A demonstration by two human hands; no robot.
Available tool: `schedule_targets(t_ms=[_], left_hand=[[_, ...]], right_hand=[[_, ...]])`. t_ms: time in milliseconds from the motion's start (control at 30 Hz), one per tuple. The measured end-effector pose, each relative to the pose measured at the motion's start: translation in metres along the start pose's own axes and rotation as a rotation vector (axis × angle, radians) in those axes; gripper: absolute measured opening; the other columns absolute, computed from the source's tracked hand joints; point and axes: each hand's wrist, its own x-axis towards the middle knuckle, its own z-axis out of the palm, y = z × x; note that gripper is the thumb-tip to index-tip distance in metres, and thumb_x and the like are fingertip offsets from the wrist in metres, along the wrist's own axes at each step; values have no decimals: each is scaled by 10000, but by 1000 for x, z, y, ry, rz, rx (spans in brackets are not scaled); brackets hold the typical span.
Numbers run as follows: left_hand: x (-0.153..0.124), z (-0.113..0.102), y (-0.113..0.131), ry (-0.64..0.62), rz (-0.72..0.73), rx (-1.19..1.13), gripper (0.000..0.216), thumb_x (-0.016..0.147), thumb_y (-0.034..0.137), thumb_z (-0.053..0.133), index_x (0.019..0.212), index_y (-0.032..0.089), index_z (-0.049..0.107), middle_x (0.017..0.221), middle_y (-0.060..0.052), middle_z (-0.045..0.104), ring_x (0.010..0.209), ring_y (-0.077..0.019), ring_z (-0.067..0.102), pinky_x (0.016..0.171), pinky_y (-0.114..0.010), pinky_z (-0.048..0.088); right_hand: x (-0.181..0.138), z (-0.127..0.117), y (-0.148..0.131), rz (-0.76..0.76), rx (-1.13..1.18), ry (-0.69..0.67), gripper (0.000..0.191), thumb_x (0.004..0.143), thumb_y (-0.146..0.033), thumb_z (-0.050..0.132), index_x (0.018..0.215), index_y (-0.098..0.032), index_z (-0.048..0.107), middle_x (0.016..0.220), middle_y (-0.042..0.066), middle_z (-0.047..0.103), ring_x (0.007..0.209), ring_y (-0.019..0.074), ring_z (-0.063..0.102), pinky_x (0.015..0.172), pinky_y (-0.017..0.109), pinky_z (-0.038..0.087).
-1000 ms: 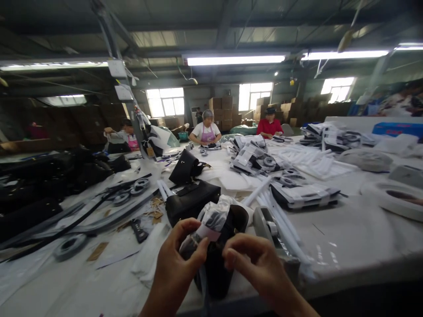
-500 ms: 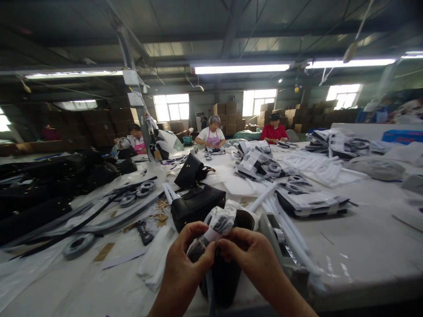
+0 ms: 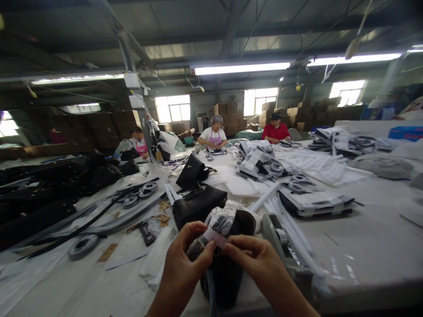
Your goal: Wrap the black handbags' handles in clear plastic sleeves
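My left hand [image 3: 185, 264] and my right hand [image 3: 256, 259] meet low in the middle of the view. Both pinch a strip of pale tape [image 3: 214, 237] wound round a strap wrapped in clear plastic [image 3: 220, 222]. The wrapped strap rises from a black handbag [image 3: 228, 264] standing at the table's near edge. The left thumb and fingers close on the wrapping below the tape. The right fingertips press the tape's right end. A second black handbag [image 3: 199, 204] lies just behind.
A long white table [image 3: 363, 237] carries a tape dispenser [image 3: 280, 242] right of my hands, white rods [image 3: 264, 198], tape rolls [image 3: 82, 245], black straps [image 3: 82, 224] and stacks of wrapped parts [image 3: 315, 200]. Black bags pile at the left [image 3: 39, 185]. Three people sit at the far end.
My right hand has moved left to meet my left hand at the tape. The view has tilted up a little. The bag has stayed in place.
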Motion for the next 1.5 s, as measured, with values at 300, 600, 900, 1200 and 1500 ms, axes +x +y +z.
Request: schedule_targets(t_ms=[300, 600, 900, 1200, 1500], left_hand=[[0, -4, -1, -144, -84, -142, 370, 693, 389, 771, 978, 179, 666, 960, -72, 722, 928, -246, 670, 761, -290, 531], [-3, -5, 5, -179, -135, -138, 410, 679, 418, 773, 1001, 173, 711, 988, -67, 736, 882, -248, 686, 742, -288, 549], [-4, -8, -1, -214, -86, -55, 390, 723, 386, 756, 1039, 168, 689, 1016, -78, 728, 915, -253, 678, 738, -279, 552], [-6, -9, -3, -272, -26, -105, 305, 783, 279, 720, 1063, 177, 660, 1027, -55, 707, 956, -224, 641, 768, -242, 507], [-3, -14, -9, -293, -44, -220, 318, 763, 283, 746, 1049, 172, 663, 928, -44, 666, 823, -178, 599, 699, -230, 475]], right_hand=[[-6, 2, 6, 72, 151, 14, 367, 736, -525, 754, 809, -165, 765, 740, 36, 714, 724, 160, 614, 701, 245, 466], [-1, 12, 13, -47, 154, -2, 387, 810, -495, 698, 1041, -186, 731, 916, 50, 738, 846, 219, 663, 779, 292, 510], [-4, 16, 16, -81, -13, 59, 346, 892, -439, 594, 1114, -188, 682, 1054, 71, 737, 917, 243, 689, 809, 295, 527], [2, 20, 22, -1, 28, 136, 488, 809, -531, 637, 1164, -198, 670, 1063, 90, 753, 981, 306, 700, 795, 335, 570], [3, 32, 19, 30, 41, 250, 548, 736, -518, 710, 1179, -202, 645, 1077, 95, 742, 982, 294, 689, 808, 337, 575]])
